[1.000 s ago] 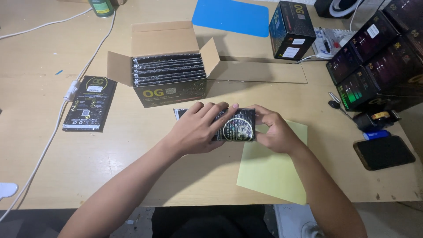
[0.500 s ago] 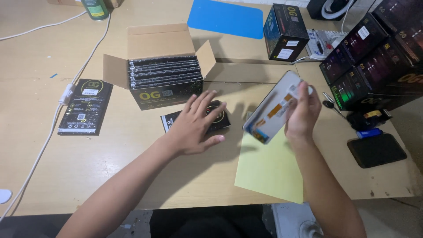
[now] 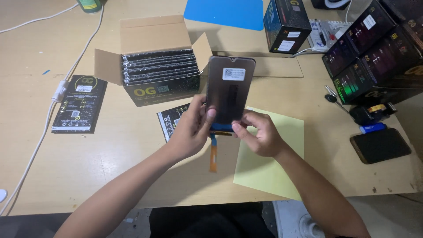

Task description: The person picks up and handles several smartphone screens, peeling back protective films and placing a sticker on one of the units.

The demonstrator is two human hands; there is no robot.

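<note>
Both hands held a dark phone screen panel [image 3: 230,90] upright above the middle of the tabletop [image 3: 132,163]. The left hand [image 3: 191,130] gripped the panel's lower left edge with thumb and fingers, and the right hand [image 3: 260,134] pinched its lower right corner. An orange ribbon cable [image 3: 213,154] hung from the panel's bottom edge. Under the right hand lay a yellow sheet [image 3: 273,163], reaching toward the near edge. A flat black packet [image 3: 169,121] lay just beside the left hand. Behind it, an open cardboard box [image 3: 154,66] held a row of black packets. Another black packet [image 3: 79,103] lay near the left edge, and a dark phone [image 3: 381,144] rested near the right edge, well apart from the hands.
</note>
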